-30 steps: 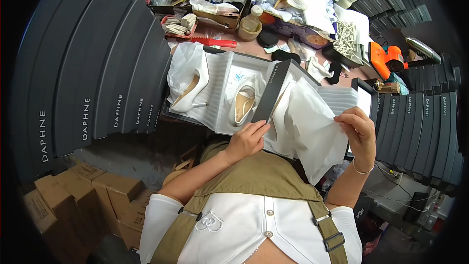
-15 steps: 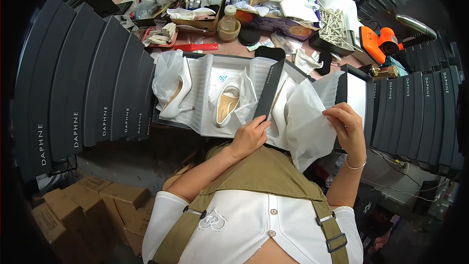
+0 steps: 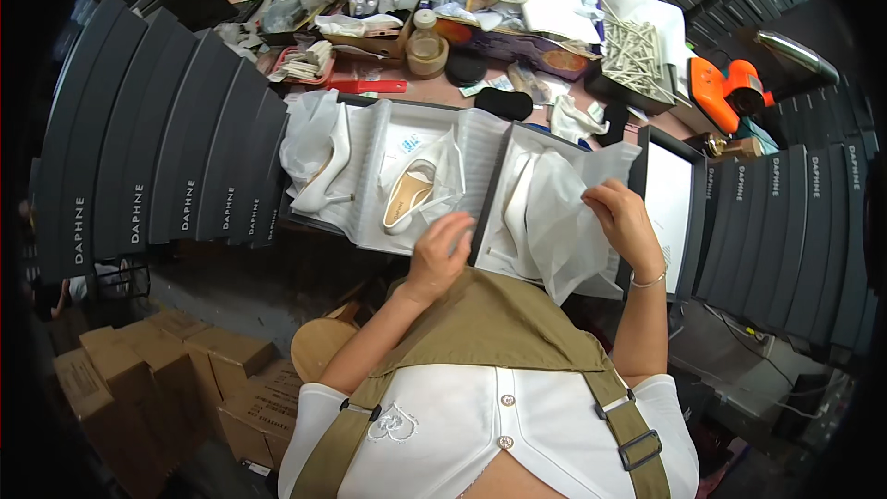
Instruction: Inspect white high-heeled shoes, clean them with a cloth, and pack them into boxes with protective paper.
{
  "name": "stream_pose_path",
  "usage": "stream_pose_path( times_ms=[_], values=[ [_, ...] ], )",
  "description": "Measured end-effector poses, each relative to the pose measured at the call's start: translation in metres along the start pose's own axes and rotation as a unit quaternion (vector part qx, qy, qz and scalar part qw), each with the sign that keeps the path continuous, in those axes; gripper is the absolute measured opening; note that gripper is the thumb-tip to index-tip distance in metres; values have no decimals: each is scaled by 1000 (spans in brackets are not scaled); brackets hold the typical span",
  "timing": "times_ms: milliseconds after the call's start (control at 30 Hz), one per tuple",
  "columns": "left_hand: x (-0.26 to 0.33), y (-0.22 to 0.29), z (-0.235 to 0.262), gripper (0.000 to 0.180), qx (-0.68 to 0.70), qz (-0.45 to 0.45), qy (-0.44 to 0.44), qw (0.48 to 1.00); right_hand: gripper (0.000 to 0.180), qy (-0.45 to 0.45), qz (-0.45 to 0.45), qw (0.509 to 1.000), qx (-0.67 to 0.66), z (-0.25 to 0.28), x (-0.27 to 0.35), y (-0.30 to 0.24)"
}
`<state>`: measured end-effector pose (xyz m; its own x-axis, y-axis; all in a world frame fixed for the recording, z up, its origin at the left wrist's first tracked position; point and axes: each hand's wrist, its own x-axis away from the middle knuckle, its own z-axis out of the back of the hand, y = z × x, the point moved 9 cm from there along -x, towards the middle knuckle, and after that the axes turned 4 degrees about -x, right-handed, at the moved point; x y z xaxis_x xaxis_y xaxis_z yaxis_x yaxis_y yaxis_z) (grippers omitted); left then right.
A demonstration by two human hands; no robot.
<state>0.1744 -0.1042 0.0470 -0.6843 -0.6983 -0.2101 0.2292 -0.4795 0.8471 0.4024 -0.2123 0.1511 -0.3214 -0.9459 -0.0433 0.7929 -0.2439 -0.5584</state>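
Note:
Three white high-heeled shoes lie in two opened shoebox halves. The left shoe [image 3: 325, 176] is partly wrapped in tissue paper, and the middle shoe [image 3: 407, 196] shows its tan insole with thin wrap around it. In the right-hand shoebox [image 3: 492, 180] lies the third shoe [image 3: 518, 206], on its side, next to a crumpled sheet of tissue paper [image 3: 559, 222]. My right hand [image 3: 626, 222] pinches the upper edge of that tissue. Slightly smeared, my left hand [image 3: 439, 257] hovers at the near edge between the boxes, fingers apart, holding nothing.
Stacked dark shoeboxes stand left [image 3: 166, 139] and right [image 3: 785, 212]. Behind are a glue bottle [image 3: 426, 42], a red brush-like tool [image 3: 368, 86], a tray of white sticks [image 3: 637, 60] and an orange heat gun [image 3: 725, 92]. Brown cartons [image 3: 139, 379] sit on the floor, lower left.
My left hand has let go of the dark side of the right-hand box and drawn back to the left. That side now lies lower. My right hand keeps its pinch on the tissue.

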Motion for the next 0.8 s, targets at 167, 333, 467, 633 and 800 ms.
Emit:
stream_pose_path(
  times_ms=[167, 333, 467, 633, 800],
  values=[
    [-1, -90, 98, 41, -202, 146, 113, 962, 15, 14, -60, 994, -86, -15, 8, 8],
    [5, -184, 56, 61, 18, 317, -91, 944, 24, 83, -7, 995, -61, 7, -9, -43],
    [-9, -173, 39, 68, -65, 299, -189, 933, 25, 37, 10, 993, -113, -35, -23, -78],
    [-5, -151, 84, 59, 139, 329, -148, 922, 28, -86, -37, 953, -288, -122, -29, -103],
    [-25, -109, 117, 56, 521, 294, -213, 773, 51, -52, -140, 846, -512, -185, -37, -112]
  ],
)
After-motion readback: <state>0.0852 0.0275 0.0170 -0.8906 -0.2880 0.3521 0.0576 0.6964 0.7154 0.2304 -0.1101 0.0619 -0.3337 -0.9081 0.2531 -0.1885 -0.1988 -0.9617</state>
